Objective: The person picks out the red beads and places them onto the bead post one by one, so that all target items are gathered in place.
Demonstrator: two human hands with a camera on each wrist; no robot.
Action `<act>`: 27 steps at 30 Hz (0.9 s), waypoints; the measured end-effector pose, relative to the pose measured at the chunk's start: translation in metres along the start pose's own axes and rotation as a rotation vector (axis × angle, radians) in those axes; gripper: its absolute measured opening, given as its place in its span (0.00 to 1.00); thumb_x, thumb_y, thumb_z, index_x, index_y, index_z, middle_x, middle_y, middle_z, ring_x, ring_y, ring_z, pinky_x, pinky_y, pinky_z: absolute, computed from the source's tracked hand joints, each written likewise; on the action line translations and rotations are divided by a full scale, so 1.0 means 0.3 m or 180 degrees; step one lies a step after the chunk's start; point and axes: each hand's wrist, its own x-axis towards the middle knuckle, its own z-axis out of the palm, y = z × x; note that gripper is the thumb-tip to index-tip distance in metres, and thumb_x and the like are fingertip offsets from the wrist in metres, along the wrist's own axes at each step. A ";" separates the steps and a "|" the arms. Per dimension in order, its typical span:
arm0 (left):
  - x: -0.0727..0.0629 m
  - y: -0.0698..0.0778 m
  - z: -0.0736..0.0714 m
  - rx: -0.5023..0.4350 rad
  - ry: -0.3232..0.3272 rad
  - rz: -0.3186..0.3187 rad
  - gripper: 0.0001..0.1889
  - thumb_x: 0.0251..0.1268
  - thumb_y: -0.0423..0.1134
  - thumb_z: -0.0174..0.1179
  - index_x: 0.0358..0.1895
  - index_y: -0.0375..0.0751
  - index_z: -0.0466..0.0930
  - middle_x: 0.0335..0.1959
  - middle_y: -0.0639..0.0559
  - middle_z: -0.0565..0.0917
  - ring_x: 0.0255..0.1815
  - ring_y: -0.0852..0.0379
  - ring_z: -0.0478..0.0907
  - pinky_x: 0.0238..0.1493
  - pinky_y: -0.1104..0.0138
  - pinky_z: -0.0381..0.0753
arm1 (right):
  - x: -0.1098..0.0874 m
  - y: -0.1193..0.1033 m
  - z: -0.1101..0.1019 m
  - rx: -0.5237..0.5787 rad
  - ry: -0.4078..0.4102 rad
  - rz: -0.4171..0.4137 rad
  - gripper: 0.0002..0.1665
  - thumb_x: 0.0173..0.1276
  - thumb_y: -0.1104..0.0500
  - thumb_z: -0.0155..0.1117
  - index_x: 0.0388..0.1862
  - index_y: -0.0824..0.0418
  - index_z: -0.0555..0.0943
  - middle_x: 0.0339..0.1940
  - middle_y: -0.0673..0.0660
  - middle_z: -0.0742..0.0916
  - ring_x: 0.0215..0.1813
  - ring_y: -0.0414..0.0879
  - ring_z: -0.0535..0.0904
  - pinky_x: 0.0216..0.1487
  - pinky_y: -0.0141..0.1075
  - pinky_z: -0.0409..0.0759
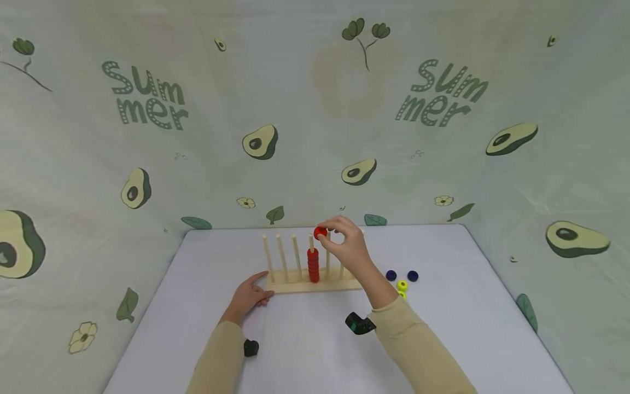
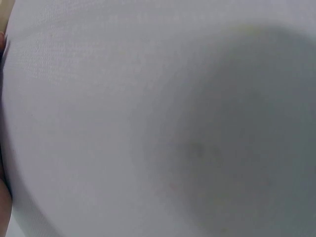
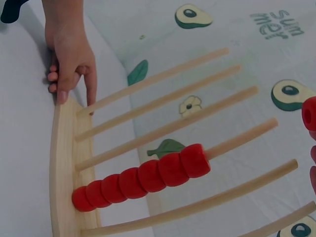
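Note:
My right hand pinches a red bead between thumb and fingers, near the top of a peg on a wooden peg stand. That peg carries a stack of several red beads, and its bare tip sticks out above them. In the right wrist view the held bead shows only at the right edge, apart from the stack. My left hand grips the left end of the stand's base, thumb in front and index finger behind. The left wrist view shows mostly white tabletop.
Two dark blue beads and two yellow beads lie on the white table, right of the stand. The other visible pegs bear no beads. A cloth backdrop with avocado prints rises behind.

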 end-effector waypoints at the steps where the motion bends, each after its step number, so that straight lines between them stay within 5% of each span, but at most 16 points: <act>1: 0.000 0.001 0.002 0.0002 0.0000 -0.0002 0.37 0.56 0.36 0.72 0.70 0.42 0.67 0.17 0.51 0.82 0.15 0.61 0.73 0.23 0.69 0.73 | 0.001 0.002 0.000 -0.0001 0.0004 -0.0027 0.11 0.62 0.65 0.71 0.44 0.60 0.87 0.42 0.52 0.85 0.45 0.49 0.78 0.46 0.41 0.75; 19: -0.020 0.019 -0.011 0.0194 0.0029 0.0045 0.36 0.57 0.36 0.71 0.70 0.41 0.68 0.18 0.52 0.82 0.16 0.60 0.74 0.23 0.70 0.73 | 0.023 0.000 0.022 -0.0004 -0.0095 0.0190 0.11 0.62 0.61 0.72 0.45 0.61 0.87 0.40 0.50 0.84 0.39 0.51 0.77 0.41 0.42 0.75; 27: -0.020 0.013 -0.002 0.0155 0.0006 0.0059 0.37 0.56 0.36 0.71 0.70 0.40 0.67 0.17 0.51 0.82 0.15 0.61 0.74 0.22 0.71 0.73 | 0.022 0.012 0.039 -0.0277 -0.0005 0.0384 0.11 0.61 0.59 0.73 0.43 0.57 0.87 0.39 0.46 0.84 0.30 0.42 0.74 0.30 0.34 0.70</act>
